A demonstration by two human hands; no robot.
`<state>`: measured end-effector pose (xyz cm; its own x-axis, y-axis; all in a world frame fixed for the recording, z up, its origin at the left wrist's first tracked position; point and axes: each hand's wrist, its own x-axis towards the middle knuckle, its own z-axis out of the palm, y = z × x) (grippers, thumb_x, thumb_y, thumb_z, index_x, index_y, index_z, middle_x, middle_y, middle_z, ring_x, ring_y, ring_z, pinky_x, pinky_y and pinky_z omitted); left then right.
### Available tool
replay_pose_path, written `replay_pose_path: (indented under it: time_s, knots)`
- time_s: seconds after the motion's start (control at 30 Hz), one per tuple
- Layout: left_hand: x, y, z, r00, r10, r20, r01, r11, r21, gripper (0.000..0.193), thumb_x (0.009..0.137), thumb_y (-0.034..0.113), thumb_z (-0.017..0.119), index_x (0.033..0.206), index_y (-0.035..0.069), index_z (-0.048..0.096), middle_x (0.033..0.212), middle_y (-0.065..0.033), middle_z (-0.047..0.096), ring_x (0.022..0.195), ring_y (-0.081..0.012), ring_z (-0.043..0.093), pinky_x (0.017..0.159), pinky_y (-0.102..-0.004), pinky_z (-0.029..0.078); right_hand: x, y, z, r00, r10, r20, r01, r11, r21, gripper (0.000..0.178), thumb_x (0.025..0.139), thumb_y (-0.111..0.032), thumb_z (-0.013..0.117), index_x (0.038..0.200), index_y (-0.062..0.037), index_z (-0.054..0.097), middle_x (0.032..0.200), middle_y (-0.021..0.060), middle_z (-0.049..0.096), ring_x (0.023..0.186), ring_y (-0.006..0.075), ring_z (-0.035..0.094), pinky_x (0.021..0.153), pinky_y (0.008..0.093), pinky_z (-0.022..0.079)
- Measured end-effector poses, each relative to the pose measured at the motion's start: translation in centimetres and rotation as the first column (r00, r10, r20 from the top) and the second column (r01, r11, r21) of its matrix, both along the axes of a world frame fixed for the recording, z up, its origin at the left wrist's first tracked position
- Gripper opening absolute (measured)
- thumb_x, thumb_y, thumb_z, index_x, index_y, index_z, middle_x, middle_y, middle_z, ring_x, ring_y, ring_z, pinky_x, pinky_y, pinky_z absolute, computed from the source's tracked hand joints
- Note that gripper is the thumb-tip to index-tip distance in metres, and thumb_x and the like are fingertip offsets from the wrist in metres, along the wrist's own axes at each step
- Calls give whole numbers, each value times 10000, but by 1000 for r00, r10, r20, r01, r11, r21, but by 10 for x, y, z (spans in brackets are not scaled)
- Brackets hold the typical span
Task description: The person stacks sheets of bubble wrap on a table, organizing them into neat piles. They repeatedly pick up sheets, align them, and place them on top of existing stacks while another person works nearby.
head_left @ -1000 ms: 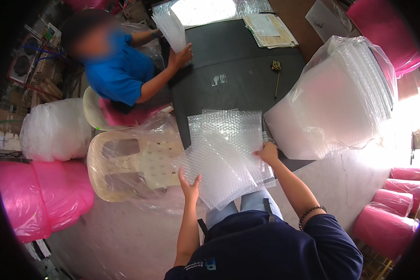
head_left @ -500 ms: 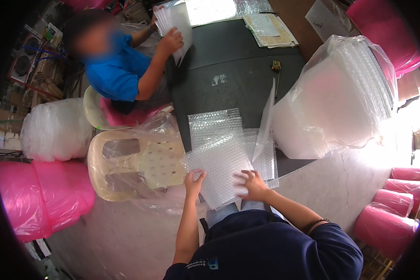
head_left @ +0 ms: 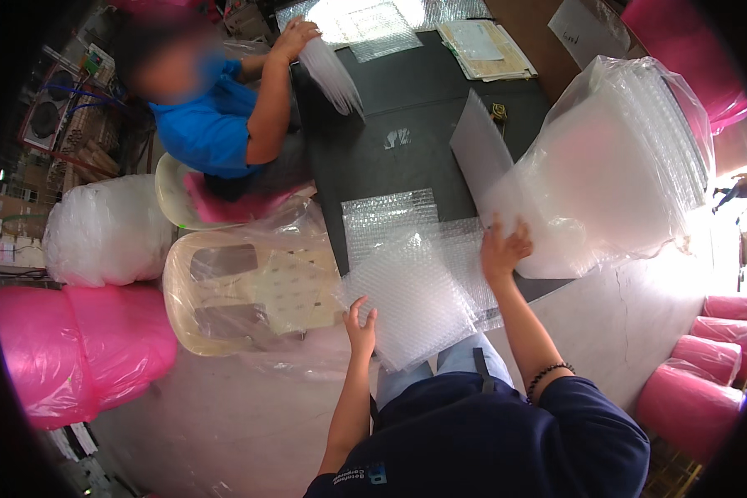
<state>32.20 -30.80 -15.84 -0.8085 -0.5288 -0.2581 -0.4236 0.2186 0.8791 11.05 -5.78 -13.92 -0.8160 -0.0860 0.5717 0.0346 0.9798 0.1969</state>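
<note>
A square sheet or stack of bubble wrap (head_left: 411, 299) lies at the table's near edge, overhanging toward my lap. My left hand (head_left: 360, 328) is at its left edge, thumb and fingers apart in a curve. Out to the right, my right hand (head_left: 506, 249) has spread fingers, a little blurred, against the lower side of a clear bag of bubble wrap sheets (head_left: 577, 183). A translucent sheet (head_left: 480, 145) stands tilted by that bag; whether my fingers touch it I cannot tell. More bubble wrap pieces (head_left: 390, 217) lie flat beneath and beyond the square one.
Across the dark table (head_left: 415, 158), a co-worker in a blue shirt (head_left: 203, 124) holds a stack of sheets (head_left: 330, 75). Papers (head_left: 485, 50) and a tape measure (head_left: 497, 112) lie farther back. A plastic-covered chair (head_left: 216, 290) and pink wrapped rolls (head_left: 100, 349) stand left.
My right hand has moved from the square bubble wrap up and right to the bag. The tilted sheet has swung wider into view. The co-worker's stack has dropped toward the table.
</note>
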Motion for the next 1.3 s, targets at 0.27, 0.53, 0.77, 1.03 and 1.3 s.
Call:
replay_pose_path:
  time_s: [0.27,0.53,0.77,1.03,1.3]
  knots:
    - [18,-7,-7,999,38,-31,-35,996,81,388,816,255,639,1154,112,515,1156,-145,456,1091,-292,406,972,-388,301,-100,-53,129,963,17,270,54,965,-255,927,680,-318,725,1413,-102,200,1423,278,155,1324,405,154,1020,591,130]
    - [13,-8,-9,999,31,35,-34,997,72,414,818,284,641,1158,93,502,1173,-154,427,1108,-299,399,979,-405,295,-164,-70,71,794,-165,585,-76,928,366,939,652,-502,695,1391,-117,263,1431,165,255,1331,386,172,1034,609,99]
    - [4,-4,-18,999,-37,-31,38,998,42,422,820,309,637,1155,89,505,1163,-164,429,1124,-305,403,986,-399,293,-187,-54,-19,680,244,692,-75,961,-266,1122,613,-706,601,1432,-139,84,1491,122,58,1355,376,74,1019,641,89]
    - [8,-1,-12,1000,14,16,-16,992,126,391,822,281,642,1130,70,525,1149,-141,464,1125,-270,417,984,-371,297,-187,-130,-66,771,327,546,-154,928,-339,488,833,-222,552,1298,-304,431,1399,217,287,1296,397,261,988,632,185]
    - [13,-44,-8,988,151,41,-92,345,934,668,869,540,445,1293,25,406,1304,-111,441,1205,-243,395,1031,-356,266,-27,-88,10,-222,930,294,-510,147,-848,402,762,10,478,1133,-139,522,1415,9,341,1358,226,191,1068,581,33]
